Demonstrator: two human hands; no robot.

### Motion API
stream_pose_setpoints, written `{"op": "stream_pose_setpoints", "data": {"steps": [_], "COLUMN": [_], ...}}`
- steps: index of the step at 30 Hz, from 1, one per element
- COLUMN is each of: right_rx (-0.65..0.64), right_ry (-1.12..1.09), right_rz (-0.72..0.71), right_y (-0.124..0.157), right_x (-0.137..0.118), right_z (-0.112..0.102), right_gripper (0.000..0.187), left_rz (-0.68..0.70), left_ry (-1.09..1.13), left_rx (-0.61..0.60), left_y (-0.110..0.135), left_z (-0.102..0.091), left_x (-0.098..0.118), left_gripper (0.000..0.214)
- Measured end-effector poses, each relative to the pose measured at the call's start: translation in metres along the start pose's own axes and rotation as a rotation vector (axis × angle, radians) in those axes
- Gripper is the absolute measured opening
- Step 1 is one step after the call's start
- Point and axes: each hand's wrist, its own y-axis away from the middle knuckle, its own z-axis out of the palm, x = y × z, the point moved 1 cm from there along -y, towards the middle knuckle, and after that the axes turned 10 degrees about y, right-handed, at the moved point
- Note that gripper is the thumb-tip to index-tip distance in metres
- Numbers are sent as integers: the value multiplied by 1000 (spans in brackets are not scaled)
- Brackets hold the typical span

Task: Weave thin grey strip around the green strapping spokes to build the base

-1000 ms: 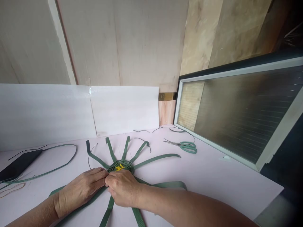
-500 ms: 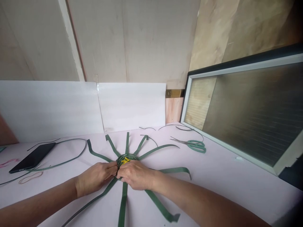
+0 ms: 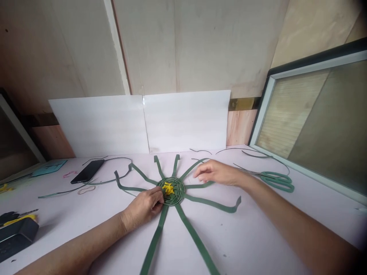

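Observation:
On the pale table lies a round woven green base (image 3: 179, 193), with long flat green strips (image 3: 197, 238) fanning out from it on all sides. Yellow twisted ties (image 3: 168, 188) sit at its centre. The left rim of the weave is pinched by my left hand (image 3: 145, 206), whose fingertips are partly hidden underneath. My right hand (image 3: 216, 172) is raised off the weave, over the strips at the upper right, fingers loosely curved and apart with nothing in them. Green-handled scissors (image 3: 276, 181) lie to the right of it, partly behind my forearm.
A black phone (image 3: 87, 171) and a thin green strand (image 3: 130, 158) lie at the left, with a loose rubber band (image 3: 86, 190). Nearer left is a black box (image 3: 18, 235) with tools. White boards (image 3: 186, 122) stand at the back; a framed panel (image 3: 263, 110) leans at the right.
My right hand has let go of the weave and moved up and to the right. My left hand stays on the rim. The base appears turned, and the view has swung left.

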Motion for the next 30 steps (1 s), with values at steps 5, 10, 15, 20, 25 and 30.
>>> {"op": "stream_pose_setpoints", "data": {"steps": [5,10,15,20,25,30], "right_rx": [268,168,225,223,222,233], "right_ry": [203,304,312,263,332,487], "right_rz": [-77,-195,-203,-222,-316,-419], "right_y": [15,-4,-22,-26,-27,-26], "right_x": [-40,-37,-14,-10,-8,-4], "right_z": [6,97,131,127,130,133], "right_gripper": [15,21,23,25,25,26], "left_rz": [-184,-199,-198,-188,-165,-206], "left_ry": [-116,-85,-26,10,135,72], "left_rx": [56,56,32,24,17,-22], "left_y": [3,4,3,4,12,19], "left_z": [13,16,12,10,0,-18], "left_x": [16,18,14,10,8,15], "left_gripper": [18,15,15,12,14,12]}}
